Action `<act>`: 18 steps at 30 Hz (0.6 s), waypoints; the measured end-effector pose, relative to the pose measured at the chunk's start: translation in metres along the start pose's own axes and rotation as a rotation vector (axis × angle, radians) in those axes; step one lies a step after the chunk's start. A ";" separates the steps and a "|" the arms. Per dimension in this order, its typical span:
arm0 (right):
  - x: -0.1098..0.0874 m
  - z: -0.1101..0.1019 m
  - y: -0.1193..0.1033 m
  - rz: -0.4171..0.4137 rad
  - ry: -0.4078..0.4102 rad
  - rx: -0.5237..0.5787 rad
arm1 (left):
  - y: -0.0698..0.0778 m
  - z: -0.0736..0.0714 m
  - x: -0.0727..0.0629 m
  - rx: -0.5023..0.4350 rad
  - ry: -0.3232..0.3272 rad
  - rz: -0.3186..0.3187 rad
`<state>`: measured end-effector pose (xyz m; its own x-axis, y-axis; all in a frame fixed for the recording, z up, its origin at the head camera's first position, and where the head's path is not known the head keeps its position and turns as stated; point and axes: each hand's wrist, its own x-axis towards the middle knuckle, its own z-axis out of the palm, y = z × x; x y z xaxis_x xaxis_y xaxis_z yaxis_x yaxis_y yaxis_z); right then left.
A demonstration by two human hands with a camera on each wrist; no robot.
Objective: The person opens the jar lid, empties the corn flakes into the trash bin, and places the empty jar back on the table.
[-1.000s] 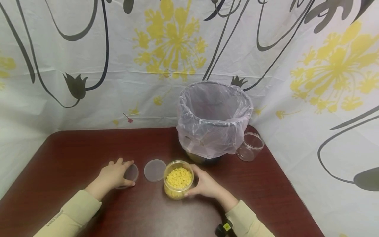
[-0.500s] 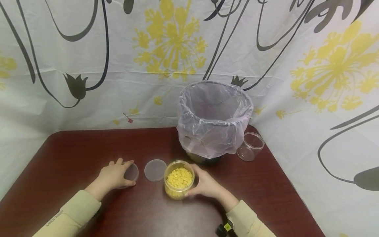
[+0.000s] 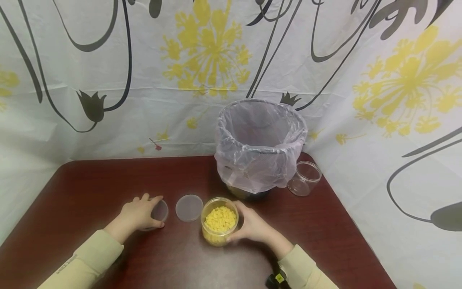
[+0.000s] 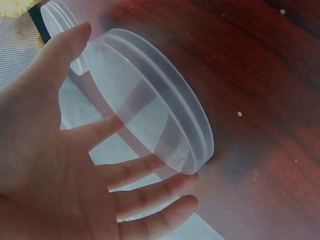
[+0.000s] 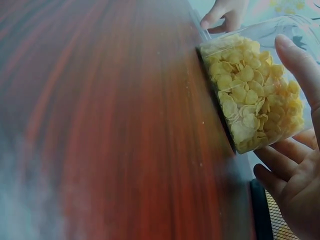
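Note:
In the head view, my left hand spans a clear round plastic lid lying on the table, thumb at its near edge and fingers at its far edge. The left wrist view shows the thumb and fingertips at the rim of that lid. My right hand grips the right side of a clear open jar filled with yellow flakes. Seen from the right wrist, flakes pack much of the jar, with the thumb along one side and fingers along the other. The jar stands upright.
Between the hands lies a second clear lid. Behind the jar stands a bin lined with a translucent bag. An uncovered clear jar is at the bin's right. Patterned white sheeting borders the dark red table.
My right hand and the jar of flakes have shifted slightly right and nearer to me. The left hand stays at its lid.

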<state>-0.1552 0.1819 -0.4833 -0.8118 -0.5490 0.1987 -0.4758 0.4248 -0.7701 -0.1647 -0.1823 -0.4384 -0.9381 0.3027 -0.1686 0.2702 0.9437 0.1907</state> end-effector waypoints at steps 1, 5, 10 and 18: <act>0.000 -0.001 0.001 -0.003 0.003 -0.006 | 0.001 -0.001 0.000 0.000 -0.007 -0.003; -0.002 -0.004 0.001 0.001 0.012 -0.016 | 0.003 -0.007 0.000 -0.004 -0.015 -0.002; -0.004 -0.010 0.000 0.018 0.027 -0.039 | 0.006 -0.015 0.006 -0.002 0.037 0.029; -0.005 -0.019 -0.003 0.028 0.041 -0.068 | 0.021 -0.029 0.022 -0.034 0.099 0.069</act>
<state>-0.1565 0.1969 -0.4700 -0.8376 -0.5071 0.2032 -0.4735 0.4885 -0.7329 -0.1859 -0.1594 -0.4100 -0.9349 0.3502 -0.0584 0.3285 0.9156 0.2319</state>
